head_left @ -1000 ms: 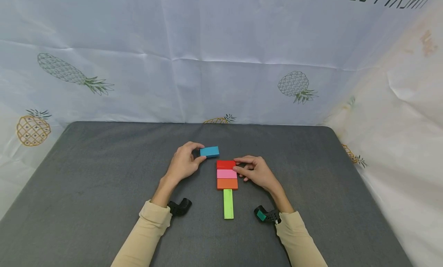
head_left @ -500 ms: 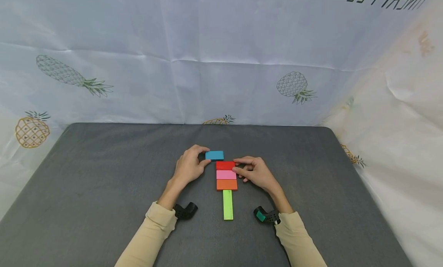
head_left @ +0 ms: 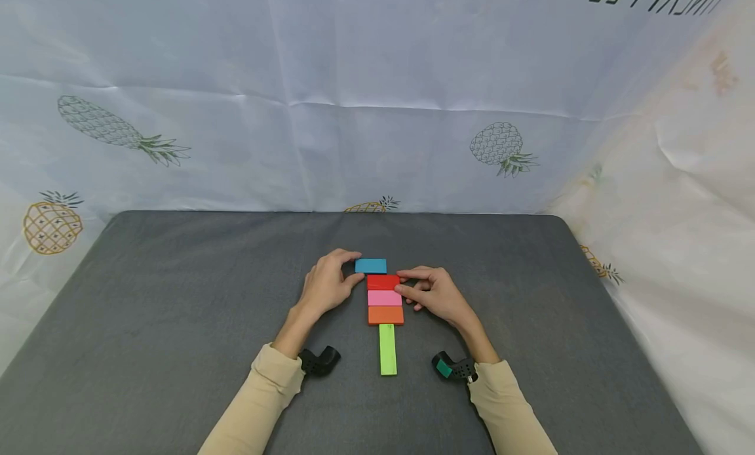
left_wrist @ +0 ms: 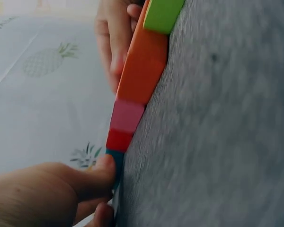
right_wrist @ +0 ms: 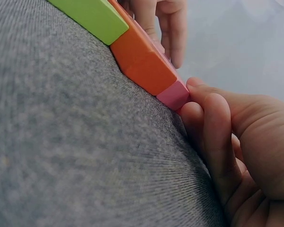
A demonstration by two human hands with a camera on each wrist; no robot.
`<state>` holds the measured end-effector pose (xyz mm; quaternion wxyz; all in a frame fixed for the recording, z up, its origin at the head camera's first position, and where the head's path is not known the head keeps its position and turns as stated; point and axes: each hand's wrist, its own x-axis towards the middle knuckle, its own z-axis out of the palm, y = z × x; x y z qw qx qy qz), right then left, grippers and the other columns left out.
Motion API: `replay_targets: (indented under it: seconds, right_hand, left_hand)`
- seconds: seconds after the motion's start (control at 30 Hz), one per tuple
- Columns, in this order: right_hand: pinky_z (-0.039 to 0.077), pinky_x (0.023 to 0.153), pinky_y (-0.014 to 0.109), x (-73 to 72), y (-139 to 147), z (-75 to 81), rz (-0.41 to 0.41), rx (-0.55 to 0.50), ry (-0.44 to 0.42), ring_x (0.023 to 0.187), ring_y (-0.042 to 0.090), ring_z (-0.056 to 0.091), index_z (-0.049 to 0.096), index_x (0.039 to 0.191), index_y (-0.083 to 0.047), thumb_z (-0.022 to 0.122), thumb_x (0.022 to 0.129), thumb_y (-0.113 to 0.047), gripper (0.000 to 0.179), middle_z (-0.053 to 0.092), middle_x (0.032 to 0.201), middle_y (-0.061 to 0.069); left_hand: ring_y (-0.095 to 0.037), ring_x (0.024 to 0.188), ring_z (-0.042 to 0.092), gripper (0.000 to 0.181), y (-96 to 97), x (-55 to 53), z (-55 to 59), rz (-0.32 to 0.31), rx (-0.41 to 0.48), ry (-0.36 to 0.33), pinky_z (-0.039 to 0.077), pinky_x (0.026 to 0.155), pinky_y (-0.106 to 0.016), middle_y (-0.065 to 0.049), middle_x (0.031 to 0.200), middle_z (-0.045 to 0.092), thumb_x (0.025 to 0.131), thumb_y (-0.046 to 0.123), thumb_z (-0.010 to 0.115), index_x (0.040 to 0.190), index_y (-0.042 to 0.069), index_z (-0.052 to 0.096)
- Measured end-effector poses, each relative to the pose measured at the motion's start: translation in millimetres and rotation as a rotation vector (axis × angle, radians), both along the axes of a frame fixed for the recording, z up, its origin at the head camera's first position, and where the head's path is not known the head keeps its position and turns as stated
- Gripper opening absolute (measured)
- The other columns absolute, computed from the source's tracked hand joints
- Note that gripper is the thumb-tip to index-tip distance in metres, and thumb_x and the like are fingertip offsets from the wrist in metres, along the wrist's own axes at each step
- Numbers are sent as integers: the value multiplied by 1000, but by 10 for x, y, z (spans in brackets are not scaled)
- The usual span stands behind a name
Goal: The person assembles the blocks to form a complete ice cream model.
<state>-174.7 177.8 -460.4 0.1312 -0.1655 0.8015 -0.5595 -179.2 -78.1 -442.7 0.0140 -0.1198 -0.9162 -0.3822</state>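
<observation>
My left hand (head_left: 327, 283) pinches the left end of a blue block (head_left: 370, 266), thumb on the near side and index finger on the far side. The block lies just beyond a red block (head_left: 382, 282), a little left of being lined up with it. Red, pink (head_left: 384, 298) and orange (head_left: 385, 315) blocks lie flat, long sides together. A lime green block (head_left: 387, 350) points toward me from the orange one. My right hand (head_left: 433, 291) holds the red block's right end between index finger and thumb, the thumb also at the pink block's end (right_wrist: 174, 96).
The blocks lie on a grey cloth-covered table (head_left: 177, 324). A white curtain (head_left: 377, 48) printed with pineapples hangs behind it and along the right. Black wrist cameras, left (head_left: 319, 362) and right (head_left: 457, 366), sit low between the forearms.
My left hand has brought the blue block rightward and nearer, turning it straight, until it sits right behind the red block. My right hand stays at the row's right side.
</observation>
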Motion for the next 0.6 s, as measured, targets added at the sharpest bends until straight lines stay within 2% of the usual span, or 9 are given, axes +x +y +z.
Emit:
replay_targets:
  seconds: [0.27,0.4,0.6]
  right_hand:
    - [57,60,23,8,-2,5,5,-12,-2,70,4,66,65,133,4,74,94,-10,43,65,125,27]
    - [57,60,23,8,-2,4,2,-21,1,70,5,65,65,134,4,72,95,-11,42,66,121,27]
    - [57,59,23,5,-8,-8,-14,-7,19,69,4,65,66,133,3,70,98,-12,38,67,114,25]
  left_hand:
    - [-10,55,49,42,-151,-32,24,-125,143,-38,41,53,-22,-23,132,64,96,6,70,136,-4,62]
    - [-10,56,48,40,-169,-36,15,-129,164,-45,40,53,-22,-23,129,65,97,5,68,135,-5,63]
    - [-10,56,49,33,-112,-36,6,-94,132,-28,37,49,-23,-20,126,68,97,8,68,130,0,68]
